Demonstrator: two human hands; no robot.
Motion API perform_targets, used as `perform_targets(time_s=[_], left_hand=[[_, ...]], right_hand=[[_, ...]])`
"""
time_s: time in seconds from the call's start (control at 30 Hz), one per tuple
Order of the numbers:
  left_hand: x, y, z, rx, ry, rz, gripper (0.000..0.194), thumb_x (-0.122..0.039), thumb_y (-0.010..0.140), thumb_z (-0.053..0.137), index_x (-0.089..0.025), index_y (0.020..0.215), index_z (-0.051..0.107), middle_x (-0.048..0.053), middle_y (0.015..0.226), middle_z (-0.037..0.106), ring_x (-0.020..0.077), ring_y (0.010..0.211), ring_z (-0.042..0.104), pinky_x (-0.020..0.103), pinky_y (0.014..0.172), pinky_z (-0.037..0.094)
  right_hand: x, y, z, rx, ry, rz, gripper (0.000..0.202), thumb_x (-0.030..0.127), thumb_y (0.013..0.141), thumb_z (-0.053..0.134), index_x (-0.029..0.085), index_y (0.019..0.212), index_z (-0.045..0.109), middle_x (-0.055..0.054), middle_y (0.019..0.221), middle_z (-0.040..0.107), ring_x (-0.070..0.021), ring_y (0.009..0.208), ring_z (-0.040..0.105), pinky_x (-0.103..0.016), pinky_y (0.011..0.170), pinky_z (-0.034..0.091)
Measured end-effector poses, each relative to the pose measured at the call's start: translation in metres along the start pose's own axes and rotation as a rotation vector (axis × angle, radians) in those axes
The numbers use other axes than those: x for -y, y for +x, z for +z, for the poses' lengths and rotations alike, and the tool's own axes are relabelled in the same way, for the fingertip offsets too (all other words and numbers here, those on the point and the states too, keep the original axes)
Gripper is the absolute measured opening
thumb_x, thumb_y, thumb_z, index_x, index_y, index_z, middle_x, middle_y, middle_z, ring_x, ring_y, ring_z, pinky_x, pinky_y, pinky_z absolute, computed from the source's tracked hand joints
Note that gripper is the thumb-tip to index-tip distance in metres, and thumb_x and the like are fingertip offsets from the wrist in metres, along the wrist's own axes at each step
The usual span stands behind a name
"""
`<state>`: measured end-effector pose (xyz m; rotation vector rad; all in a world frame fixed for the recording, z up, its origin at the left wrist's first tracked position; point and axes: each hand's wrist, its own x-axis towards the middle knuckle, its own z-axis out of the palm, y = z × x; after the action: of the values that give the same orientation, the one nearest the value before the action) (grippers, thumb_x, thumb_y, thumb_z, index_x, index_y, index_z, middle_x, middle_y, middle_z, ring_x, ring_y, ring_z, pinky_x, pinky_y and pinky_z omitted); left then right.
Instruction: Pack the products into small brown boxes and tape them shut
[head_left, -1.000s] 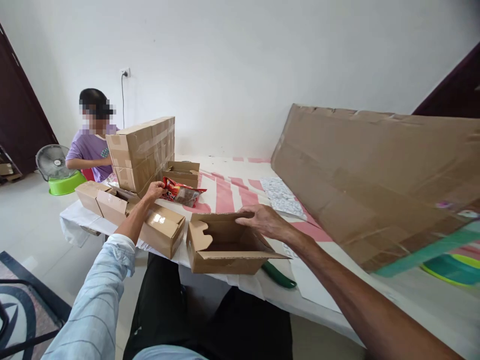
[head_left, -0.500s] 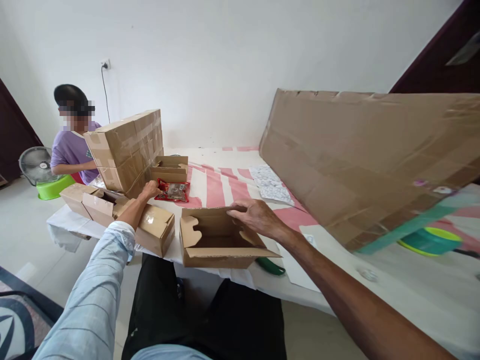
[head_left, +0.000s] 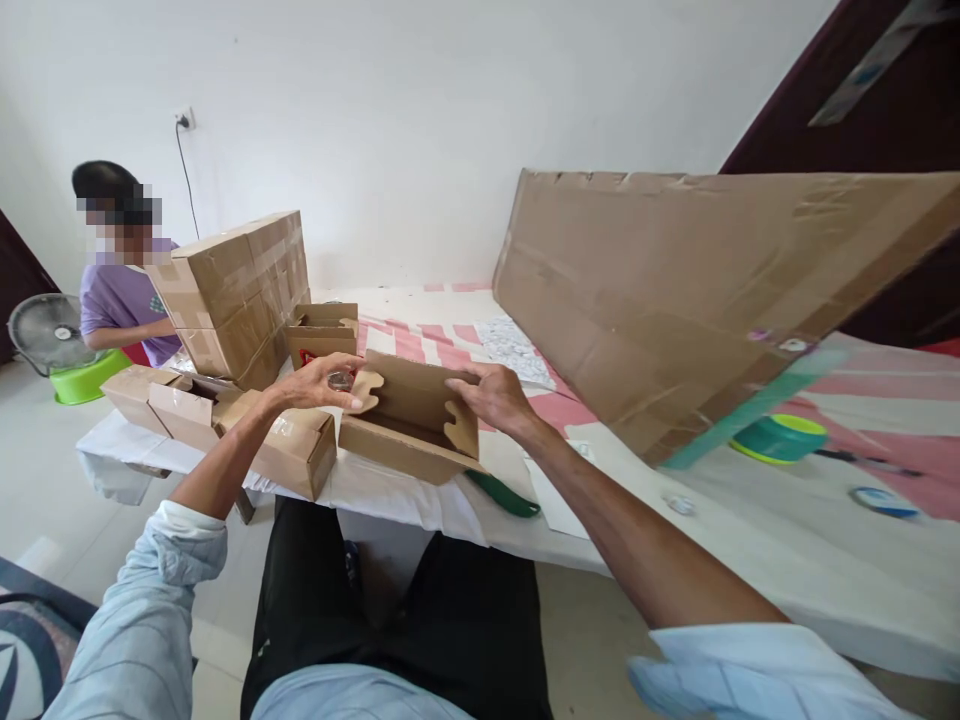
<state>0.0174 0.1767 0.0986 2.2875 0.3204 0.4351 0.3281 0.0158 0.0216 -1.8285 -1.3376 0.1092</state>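
An open cardboard box [head_left: 409, 452] tilts at the table's near edge, its flaps raised and its inside facing me. My right hand [head_left: 496, 394] grips the upper right corner of its back flap, thumb inward. At the left side flap is my left hand [head_left: 321, 382], thumb and fingers apart, fingertips close to or touching the cardboard. Behind that hand lies a red packet [head_left: 306, 357], mostly hidden; part of it shows between thumb and fingers. A second open box [head_left: 324, 342] stands just beyond.
Taped boxes [head_left: 229, 290] are stacked at left, with a row of small boxes [head_left: 292, 445] in front. A large cardboard sheet [head_left: 675, 290] leans at right. A green strap-like thing [head_left: 504, 494], a tape roll [head_left: 883, 502] and a teal-yellow roll [head_left: 780, 438] lie on the table. Another person [head_left: 124, 300] sits far left.
My left hand has left the red packet and come right to the box's left flap. The box has tipped, its back flap still in my right hand. The view has shifted right.
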Motion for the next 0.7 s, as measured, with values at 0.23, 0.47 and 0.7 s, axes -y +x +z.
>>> perform_targets(time_s=[0.23,0.47,0.7], left_hand=[[-0.012,0.010,0.037,0.117,0.682,-0.062,0.079,-0.024,0.067,0.096,-0.026,0.142,0.071,0.016,0.143,0.072,0.0410,0.139,0.061,0.050,0.117,0.039],[0.010,0.015,0.033,0.058,0.969,-0.207,0.022,-0.005,0.082,0.063,-0.014,0.088,0.083,0.021,0.100,0.080,0.0353,0.104,0.076,0.048,0.107,0.043],[0.035,0.003,-0.007,-0.089,0.964,-0.340,0.030,-0.016,0.087,0.066,-0.019,0.111,0.083,0.020,0.117,0.077,0.0384,0.119,0.070,0.050,0.108,0.044]], right_hand=[[0.027,0.030,0.044,0.003,0.172,0.020,0.027,0.039,0.084,0.060,0.017,0.088,0.074,-0.003,0.077,0.074,-0.0198,0.079,0.065,-0.028,0.071,0.053],[0.041,0.025,0.066,-0.023,0.174,-0.064,0.040,0.029,0.088,0.066,0.018,0.126,0.073,-0.014,0.129,0.075,-0.0240,0.104,0.072,-0.038,0.095,0.059],[-0.005,-0.041,0.046,-0.026,0.067,-0.108,0.031,0.034,0.096,0.057,0.019,0.115,0.076,-0.014,0.119,0.076,-0.0261,0.098,0.072,-0.041,0.092,0.059]])
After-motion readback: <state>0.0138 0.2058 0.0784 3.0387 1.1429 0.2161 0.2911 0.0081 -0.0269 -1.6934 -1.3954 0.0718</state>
